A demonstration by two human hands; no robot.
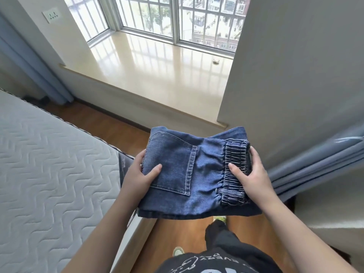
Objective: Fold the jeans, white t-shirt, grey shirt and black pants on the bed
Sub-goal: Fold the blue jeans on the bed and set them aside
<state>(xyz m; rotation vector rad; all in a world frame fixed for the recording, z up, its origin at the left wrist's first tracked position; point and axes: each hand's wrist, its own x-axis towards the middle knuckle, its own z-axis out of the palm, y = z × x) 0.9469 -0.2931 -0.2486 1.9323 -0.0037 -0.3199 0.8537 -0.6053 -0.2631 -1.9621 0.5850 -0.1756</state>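
Observation:
The blue jeans [183, 174] are folded into a compact stack and held in the air in front of me, above the wooden floor beside the bed. A back pocket faces up and the elastic waistband lies at the right end. My left hand [137, 174] grips the stack's left edge, thumb on top. My right hand [250, 174] grips the waistband end, thumb on top. The bed's quilted white mattress [49, 164] fills the left side. The white t-shirt, grey shirt and black pants are out of view.
A wide cream window ledge [147, 71] runs ahead under a barred window. A white wall [295, 75] stands at the right with blue curtains [315, 164] below it. Wooden floor [98, 123] lies between bed and ledge. My legs and shoes show below.

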